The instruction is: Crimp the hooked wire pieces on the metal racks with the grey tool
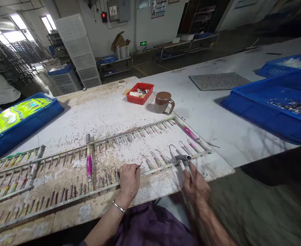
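Grey tubular tool (182, 157) | right fingers (193, 170) wrapped round it | left fingers (133, 168) curled, grip unclear

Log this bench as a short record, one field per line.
Left hand: at the near edge of the rack; whether it grips anything is unclear
Right hand: holding a grey tool
Mug: brown, beyond the rack, right of the red tray
Left blue tray: yellow-green items inside
Right blue tray: small dark bits inside
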